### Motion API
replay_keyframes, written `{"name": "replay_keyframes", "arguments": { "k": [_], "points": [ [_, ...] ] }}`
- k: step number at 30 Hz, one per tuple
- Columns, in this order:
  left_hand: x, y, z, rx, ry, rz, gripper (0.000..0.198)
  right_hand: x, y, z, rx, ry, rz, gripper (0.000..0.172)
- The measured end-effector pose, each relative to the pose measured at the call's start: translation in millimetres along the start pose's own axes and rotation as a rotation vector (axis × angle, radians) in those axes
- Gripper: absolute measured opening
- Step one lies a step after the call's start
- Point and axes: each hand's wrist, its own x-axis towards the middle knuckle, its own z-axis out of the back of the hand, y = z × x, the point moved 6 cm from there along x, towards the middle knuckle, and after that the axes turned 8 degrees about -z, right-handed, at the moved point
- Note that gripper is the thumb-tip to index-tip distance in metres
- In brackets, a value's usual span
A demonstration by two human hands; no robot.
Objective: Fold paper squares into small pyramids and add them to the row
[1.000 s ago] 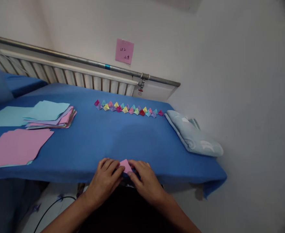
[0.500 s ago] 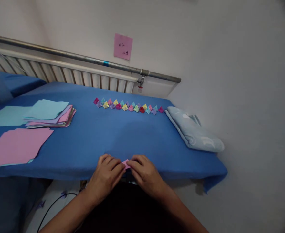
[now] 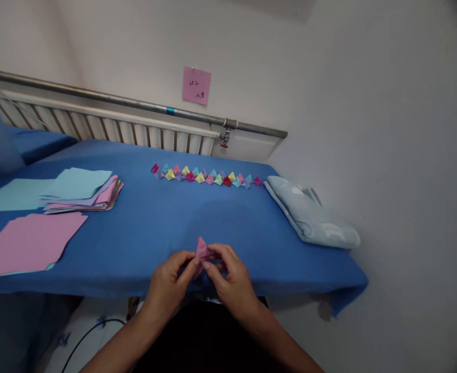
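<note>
A small folded pink paper (image 3: pixel 201 247) stands between my two hands near the front edge of the blue-covered table (image 3: pixel 146 228). Its pointed tip faces up and away from me. My left hand (image 3: pixel 171 277) pinches its left side between thumb and fingers. On the opposite side my right hand (image 3: pixel 230 274) grips it with thumb and index finger. The paper's lower part is largely covered by my fingers. Farther back lies a zigzag row of small folded paper pieces (image 3: pixel 200 177) in pink, yellow, blue, purple and red.
Pink sheets (image 3: pixel 30 241) lie at the left, with a stack of coloured paper (image 3: pixel 79 184) behind them. A folded light-blue blanket (image 3: pixel 314 215) rests at the right. Behind the table are a radiator (image 3: pixel 135 132), a pipe (image 3: pixel 112 98) and a pink wall note (image 3: pixel 196 85).
The pink paper, earlier held low and mostly covered, now shows a raised point. My hands have shifted to a thumb-and-finger hold on it. The view has tilted up slightly.
</note>
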Motion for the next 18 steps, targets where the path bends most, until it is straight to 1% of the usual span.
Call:
{"name": "replay_keyframes", "arguments": {
  "k": [3, 8, 11, 15, 18],
  "points": [
    [-0.4, 4.6, -3.2, -0.111, -0.005, 0.084, 0.021, 0.2, -2.3, -1.1, 0.033, -0.019, -0.037, 0.033],
    [-0.9, 16.8, -10.8, -0.335, 0.017, 0.209, 0.022, -0.8, -6.6, -6.4, 0.055, 0.02, -0.05, 0.035],
    [-1.2, 20.6, -12.7, -0.403, 0.032, 0.264, 0.025, -2.2, -5.6, -6.7, 0.009, 0.014, -0.002, 0.041],
    [-1.0, 22.2, -12.3, -0.455, 0.024, 0.298, 0.026, -3.9, -3.0, -9.6, -0.109, 0.052, 0.08, 0.037],
    [-1.2, 25.0, -12.1, -0.467, 0.019, 0.326, 0.026, -4.9, -1.2, -6.4, -0.201, 0.011, 0.109, 0.044]
  ]
}}
